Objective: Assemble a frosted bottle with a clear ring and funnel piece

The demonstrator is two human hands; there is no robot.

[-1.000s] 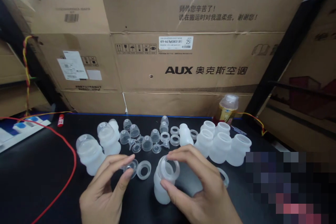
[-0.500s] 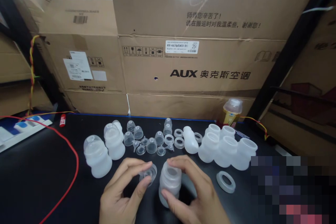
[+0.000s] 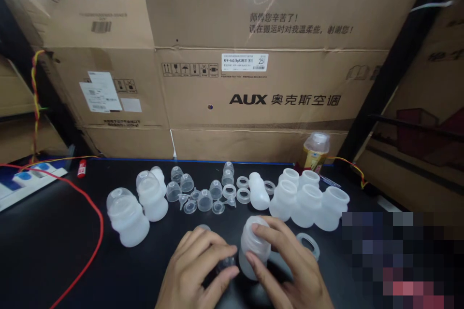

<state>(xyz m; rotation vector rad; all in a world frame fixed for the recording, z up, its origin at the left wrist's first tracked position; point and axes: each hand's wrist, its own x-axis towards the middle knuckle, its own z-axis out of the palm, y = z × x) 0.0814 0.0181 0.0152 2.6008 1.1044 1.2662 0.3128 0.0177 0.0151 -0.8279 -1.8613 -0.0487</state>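
Far left on the black desk [image 3: 47, 251] there's a red cable [image 3: 97, 222] looping round, then two capped bottles [image 3: 127, 219] standing upright. Behind the middle is a scatter of little clear domes and rings [image 3: 205, 193], spread out flat so each is easy to grab.

Up front, the left hand [image 3: 197, 270] is down on the desk with its fingers [image 3: 221, 277] curled over a small clear part [image 3: 227, 261], pinching it from the looks of it, though it's mostly hidden so I can't tell exactly what the piece is. Right beside it the right hand [image 3: 290, 270] has its fingers wrapped round an open bottle [image 3: 253, 246], thumb in front, holding it steady, mouth up. A loose ring [image 3: 308, 244] lies just past that hand, and a cluster of open bottles [image 3: 308, 200] stands behind it. Cardboard boxes [image 3: 253, 82] wall off the back.
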